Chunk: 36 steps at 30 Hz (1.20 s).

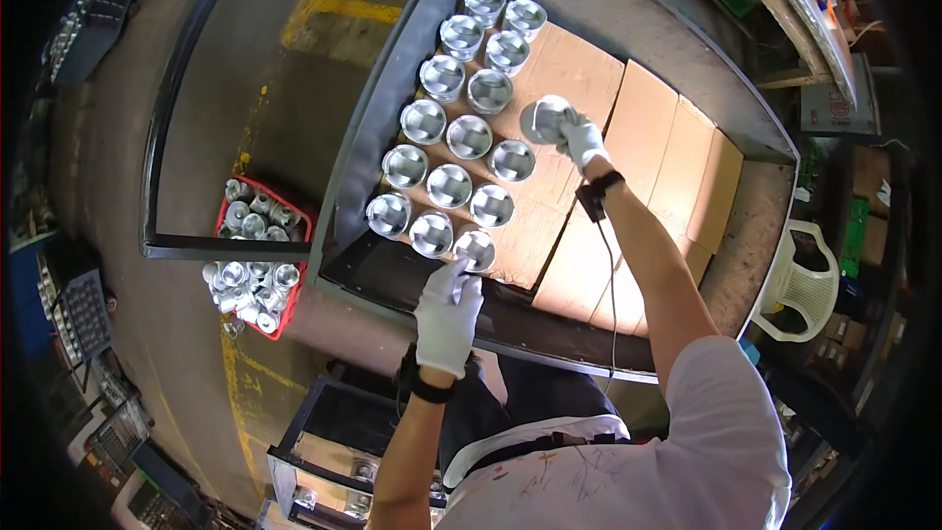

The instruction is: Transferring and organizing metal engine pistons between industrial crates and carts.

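a person in a white shirt (608,481) stands at the near edge, both forearms reaching forward, a dark band on each wrist. the left hand (448,319), in a whitish glove, has its fingertips against the nearest piston (478,247), at the near end of the third row; whether they grip it or only touch, i cannot tell.

farther on, the right hand (581,137), gloved too, is closed round the side of a held piston (543,120). this one is a squat, round, silver-grey metal piece, duller than the rest, tilted over the cardboard (559,49), just right of the rows; a thin cable hangs from that wrist.

the standing pistons (449,185) are bright silver cylinders with round rims and a broad, shaded hollow across each top. they stand in two rows of six and a shorter row of three, counting the one at the left fingertips, on the left part of a desk (667,25) with raised grey metal walls.

beyond the desk, to the left, a red crate (311,226), partly hidden by a dark rail (231,245), holds jumbled silver parts. a white plastic chair (812,287) stands to the right.
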Tool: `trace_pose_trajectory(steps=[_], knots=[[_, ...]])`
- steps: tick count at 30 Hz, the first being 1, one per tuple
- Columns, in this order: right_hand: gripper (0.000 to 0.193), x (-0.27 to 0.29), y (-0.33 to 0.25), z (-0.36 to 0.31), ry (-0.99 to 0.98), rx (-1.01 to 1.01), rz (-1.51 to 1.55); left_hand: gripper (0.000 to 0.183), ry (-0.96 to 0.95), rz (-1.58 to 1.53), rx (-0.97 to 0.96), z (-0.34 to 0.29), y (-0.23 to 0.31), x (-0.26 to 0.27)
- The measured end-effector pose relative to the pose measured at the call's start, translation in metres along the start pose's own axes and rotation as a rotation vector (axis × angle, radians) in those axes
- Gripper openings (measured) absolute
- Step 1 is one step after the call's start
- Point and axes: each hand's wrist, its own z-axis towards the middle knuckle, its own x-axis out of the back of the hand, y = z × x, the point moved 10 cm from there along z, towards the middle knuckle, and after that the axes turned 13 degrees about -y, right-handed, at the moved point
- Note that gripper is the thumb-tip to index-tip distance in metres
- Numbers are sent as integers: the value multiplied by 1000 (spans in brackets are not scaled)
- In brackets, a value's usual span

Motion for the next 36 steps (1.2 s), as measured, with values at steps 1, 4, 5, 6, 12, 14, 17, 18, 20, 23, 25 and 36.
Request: trace_pose_trajectory(steps=[1, 4, 5, 6, 12, 14, 17, 18, 20, 23, 25, 36], knots=[[24, -1, 12, 21, -29, -62, -81, 30, 6, -112, 54, -8, -7, 6], [24, -2, 39, 61, 5, -99, -3, 31, 35, -124, 128, -26, -25, 20], [23, -2, 46, 68, 28, -133, -10, 31, 42, -124, 133, -30, -30, 25], [23, -8, 56, 72, 47, -171, -19, 30, 65, -112, 191, -38, -39, 32], [29, 8, 72, 91, 12, -278, -90, 28, 154, -332, 279, -76, -77, 44], [40, -22, 63, 71, -6, -337, -165, 27, 237, -372, 313, -105, -88, 62], [60, -19, 21, 31, 36, -240, -486, 27, 353, -441, 328, -154, -96, 84], [72, -25, 12, 13, -36, -164, -460, 26, 377, -461, 338, -173, -100, 88], [71, 86, -89, -4, -94, 434, -764, 26, 323, -607, 188, -188, -104, 76], [45, -106, -72, -148, -265, 12, -598, 25, 588, -473, 315, -316, -173, 111], [46, -143, -115, -226, -432, 68, -650, 27, 666, -625, 336, -369, -198, 116], [37, -566, 0, -671, -1571, 351, -1080, 24, 1440, -831, 168, -743, -353, 84]])
